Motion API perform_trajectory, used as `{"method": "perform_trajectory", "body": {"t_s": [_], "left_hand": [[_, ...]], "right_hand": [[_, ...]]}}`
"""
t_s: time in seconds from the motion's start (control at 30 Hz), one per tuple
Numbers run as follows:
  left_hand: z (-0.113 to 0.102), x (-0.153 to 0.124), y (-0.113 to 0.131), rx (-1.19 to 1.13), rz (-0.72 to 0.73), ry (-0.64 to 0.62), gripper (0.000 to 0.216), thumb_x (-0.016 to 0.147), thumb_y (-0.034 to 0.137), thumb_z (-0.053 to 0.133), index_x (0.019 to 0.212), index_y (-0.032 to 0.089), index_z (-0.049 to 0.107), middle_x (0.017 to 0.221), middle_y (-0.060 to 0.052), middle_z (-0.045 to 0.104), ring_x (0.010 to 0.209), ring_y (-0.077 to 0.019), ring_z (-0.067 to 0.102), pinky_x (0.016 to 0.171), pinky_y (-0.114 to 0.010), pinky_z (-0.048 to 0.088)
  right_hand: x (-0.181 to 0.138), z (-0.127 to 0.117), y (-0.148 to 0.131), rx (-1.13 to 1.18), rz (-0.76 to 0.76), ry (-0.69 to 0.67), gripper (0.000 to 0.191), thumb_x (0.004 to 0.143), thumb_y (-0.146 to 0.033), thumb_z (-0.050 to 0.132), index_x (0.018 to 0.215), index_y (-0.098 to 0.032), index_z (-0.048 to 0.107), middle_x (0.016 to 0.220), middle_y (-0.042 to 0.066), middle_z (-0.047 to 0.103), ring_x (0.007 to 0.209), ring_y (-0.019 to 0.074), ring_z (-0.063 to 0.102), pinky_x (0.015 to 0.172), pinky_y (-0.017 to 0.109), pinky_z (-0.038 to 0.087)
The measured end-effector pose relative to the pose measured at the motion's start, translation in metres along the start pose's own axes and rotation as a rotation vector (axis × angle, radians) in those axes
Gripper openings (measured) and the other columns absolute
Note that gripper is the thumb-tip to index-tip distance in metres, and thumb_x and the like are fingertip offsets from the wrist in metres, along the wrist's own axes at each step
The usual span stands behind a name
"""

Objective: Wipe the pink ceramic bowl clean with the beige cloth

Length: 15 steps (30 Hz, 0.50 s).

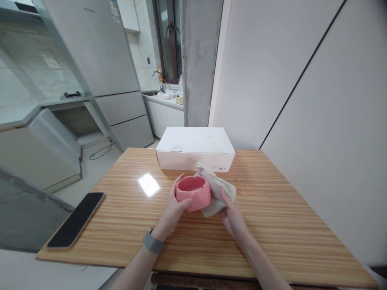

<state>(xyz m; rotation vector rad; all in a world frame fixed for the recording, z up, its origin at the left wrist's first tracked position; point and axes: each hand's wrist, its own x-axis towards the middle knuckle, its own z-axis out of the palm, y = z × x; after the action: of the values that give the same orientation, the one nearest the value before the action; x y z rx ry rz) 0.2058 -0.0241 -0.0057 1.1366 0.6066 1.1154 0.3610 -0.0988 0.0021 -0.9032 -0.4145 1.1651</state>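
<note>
A pink ashtray (198, 200) with a notched rim is held tilted above the table, its hollow facing up and toward me. My left hand (177, 201) grips it from the left, thumb on the near side and fingers around the far side. A whitish cloth (215, 183) is bunched in my right hand (231, 213), whose thumb presses on top of it. The cloth lies against the ashtray's right side, and the right fingers are mostly hidden beneath it. A grey band circles my left wrist.
Behind my hands, a white box (196, 160) stands at the far edge of the wood-grain table (290, 225). A dark-screened phone (77, 220) lies at the left edge. A white wall (332, 133) borders the right side; a fridge (90, 52) and sink counter are beyond.
</note>
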Motion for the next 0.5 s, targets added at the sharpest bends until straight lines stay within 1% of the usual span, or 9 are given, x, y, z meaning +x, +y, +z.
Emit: {"method": "perform_trajectory", "body": {"t_s": [0.07,0.17,0.27,0.37,0.5], "left_hand": [[-0.0016,0.0008,-0.0007,0.007,0.011,0.034,0.093,0.056,0.040,0.084,0.138,0.021,0.045,0.128,-0.014,0.062,0.114,-0.0315,0.060,0.094,-0.040,0.048],[-0.0032,0.0023,-0.0021,0.046,0.037,0.094,0.087,0.058,0.034,0.083,0.136,0.020,0.047,0.128,-0.014,0.061,0.114,-0.0304,0.059,0.095,-0.039,0.048],[-0.0028,0.0033,-0.0030,0.062,0.054,0.114,0.084,0.060,0.031,0.082,0.135,0.021,0.046,0.127,-0.013,0.061,0.114,-0.0290,0.060,0.095,-0.039,0.048],[-0.0013,0.0039,-0.0020,0.105,0.073,0.133,0.083,0.061,0.029,0.081,0.135,0.022,0.045,0.126,-0.012,0.061,0.113,-0.0276,0.060,0.095,-0.038,0.048],[-0.0015,0.0043,-0.0011,0.177,0.073,0.204,0.087,0.060,0.026,0.082,0.138,0.022,0.042,0.128,-0.012,0.059,0.115,-0.0273,0.058,0.100,-0.039,0.045]], "right_hand": [[-0.0001,0.0011,0.0015,0.008,0.001,0.000,0.046,0.070,-0.052,0.077,0.107,-0.025,0.073,0.121,0.006,0.070,0.130,0.0336,0.050,0.109,0.051,0.038],[0.0006,0.0007,0.0036,0.011,0.005,0.016,0.048,0.067,-0.052,0.080,0.106,-0.025,0.073,0.119,0.006,0.071,0.128,0.0347,0.052,0.106,0.053,0.041],[0.0005,-0.0004,0.0041,-0.005,0.013,0.037,0.048,0.064,-0.052,0.081,0.103,-0.025,0.074,0.118,0.005,0.072,0.128,0.0349,0.052,0.105,0.053,0.043],[-0.0013,0.0002,0.0034,-0.008,0.021,0.037,0.047,0.064,-0.051,0.082,0.103,-0.026,0.074,0.120,0.004,0.071,0.129,0.0340,0.051,0.107,0.052,0.041],[-0.0018,0.0007,0.0052,0.010,0.033,0.023,0.045,0.064,-0.049,0.083,0.103,-0.027,0.074,0.121,0.003,0.071,0.129,0.0320,0.052,0.111,0.049,0.037]]}}
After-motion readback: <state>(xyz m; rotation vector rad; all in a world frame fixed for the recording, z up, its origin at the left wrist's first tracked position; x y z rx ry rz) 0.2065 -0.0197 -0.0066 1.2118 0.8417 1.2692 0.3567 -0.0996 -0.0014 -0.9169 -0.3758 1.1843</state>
